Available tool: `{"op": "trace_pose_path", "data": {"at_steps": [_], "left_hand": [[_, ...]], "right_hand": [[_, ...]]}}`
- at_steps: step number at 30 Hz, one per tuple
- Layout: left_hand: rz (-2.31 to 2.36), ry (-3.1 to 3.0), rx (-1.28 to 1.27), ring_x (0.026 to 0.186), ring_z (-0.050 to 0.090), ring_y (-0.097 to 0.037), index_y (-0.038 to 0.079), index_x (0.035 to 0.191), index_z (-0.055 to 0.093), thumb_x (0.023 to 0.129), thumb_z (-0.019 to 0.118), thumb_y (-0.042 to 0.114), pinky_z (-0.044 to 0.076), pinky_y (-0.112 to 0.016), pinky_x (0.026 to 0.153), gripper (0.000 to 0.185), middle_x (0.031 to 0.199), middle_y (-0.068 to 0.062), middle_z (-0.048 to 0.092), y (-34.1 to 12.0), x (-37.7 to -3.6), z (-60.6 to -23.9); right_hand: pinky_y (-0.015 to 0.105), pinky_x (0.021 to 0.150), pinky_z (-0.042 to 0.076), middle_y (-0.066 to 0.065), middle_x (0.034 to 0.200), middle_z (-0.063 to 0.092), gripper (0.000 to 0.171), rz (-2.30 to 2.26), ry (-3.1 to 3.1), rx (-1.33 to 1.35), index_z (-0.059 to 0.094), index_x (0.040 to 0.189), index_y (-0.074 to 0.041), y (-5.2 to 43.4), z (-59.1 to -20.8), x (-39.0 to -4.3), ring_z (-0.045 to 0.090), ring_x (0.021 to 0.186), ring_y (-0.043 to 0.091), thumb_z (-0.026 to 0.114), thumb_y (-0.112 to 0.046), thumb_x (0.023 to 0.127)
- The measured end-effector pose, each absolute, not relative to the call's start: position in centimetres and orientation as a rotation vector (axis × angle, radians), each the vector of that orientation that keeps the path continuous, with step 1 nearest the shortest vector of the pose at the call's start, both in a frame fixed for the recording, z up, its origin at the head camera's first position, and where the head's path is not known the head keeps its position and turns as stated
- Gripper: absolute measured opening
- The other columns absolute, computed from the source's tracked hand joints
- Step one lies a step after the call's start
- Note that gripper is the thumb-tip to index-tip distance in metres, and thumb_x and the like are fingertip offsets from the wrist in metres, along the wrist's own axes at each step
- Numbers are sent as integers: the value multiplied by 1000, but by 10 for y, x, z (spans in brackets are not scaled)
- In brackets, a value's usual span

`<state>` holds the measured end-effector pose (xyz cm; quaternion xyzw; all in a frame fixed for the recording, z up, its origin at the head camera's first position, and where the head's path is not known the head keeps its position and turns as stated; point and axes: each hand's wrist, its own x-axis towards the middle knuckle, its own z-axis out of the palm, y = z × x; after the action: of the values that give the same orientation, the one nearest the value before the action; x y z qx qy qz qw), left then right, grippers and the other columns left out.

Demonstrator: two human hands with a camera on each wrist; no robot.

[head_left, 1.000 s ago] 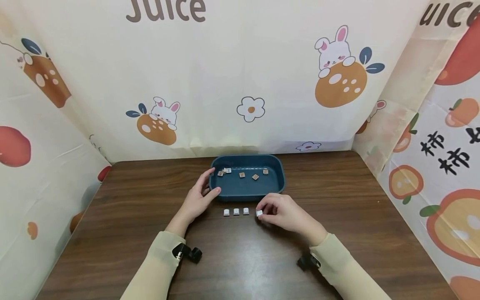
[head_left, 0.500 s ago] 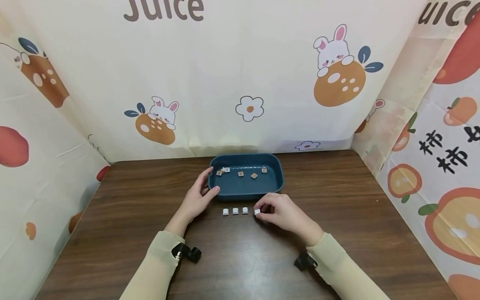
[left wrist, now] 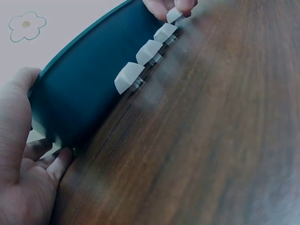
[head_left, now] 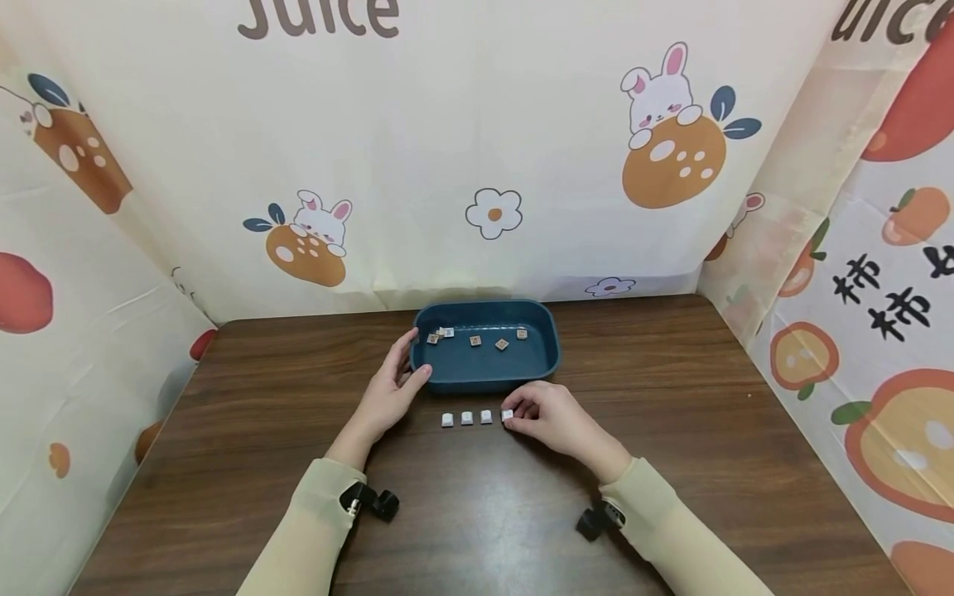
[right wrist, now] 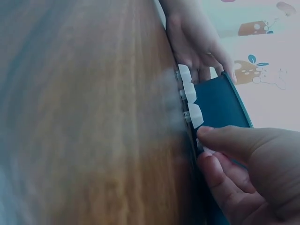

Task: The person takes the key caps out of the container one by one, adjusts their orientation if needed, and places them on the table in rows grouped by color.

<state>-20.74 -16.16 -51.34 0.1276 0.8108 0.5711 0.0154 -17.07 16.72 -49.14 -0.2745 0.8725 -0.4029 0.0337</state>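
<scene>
My right hand (head_left: pixel 555 416) pinches a white keycap (head_left: pixel 508 415) between thumb and fingers, at the right end of a short row. Beside it three white keycaps stand on the table, the left one (head_left: pixel 447 420), the middle one (head_left: pixel 467 418) and the right one (head_left: pixel 486 417); in the left wrist view clear stems show under these keycaps (left wrist: pixel 130 78). My left hand (head_left: pixel 383 401) holds the left end of a dark blue tray (head_left: pixel 484 386), thumb at its near corner. In the right wrist view my fingers hide most of the pinched keycap.
Inside the tray lie several small tan square pieces, one of them in the middle (head_left: pixel 475 341), and a white piece (head_left: pixel 449 332) at the left. The brown wooden table (head_left: pixel 462 530) ends at a printed cloth backdrop (head_left: pixel 417 124).
My right hand has moved slightly left with the pinched keycap, bringing it closer to the other keycaps. My left hand stays at the tray; the head view shifts a little.
</scene>
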Motion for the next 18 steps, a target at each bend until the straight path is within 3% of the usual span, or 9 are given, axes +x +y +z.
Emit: {"op": "trace_pose_path", "data": {"at_steps": [18], "left_hand": [[1800,2500,387,163,33,-36,24,173,29,112,65,35,35,-59,126,71,179,-11,30,-162,-209,-514]], "right_hand": [[27,75,61,-2,98,76,17,-1179,2711,-881,82,112,-11,167,-497,-175,70,85,6,87,-14,96]]}}
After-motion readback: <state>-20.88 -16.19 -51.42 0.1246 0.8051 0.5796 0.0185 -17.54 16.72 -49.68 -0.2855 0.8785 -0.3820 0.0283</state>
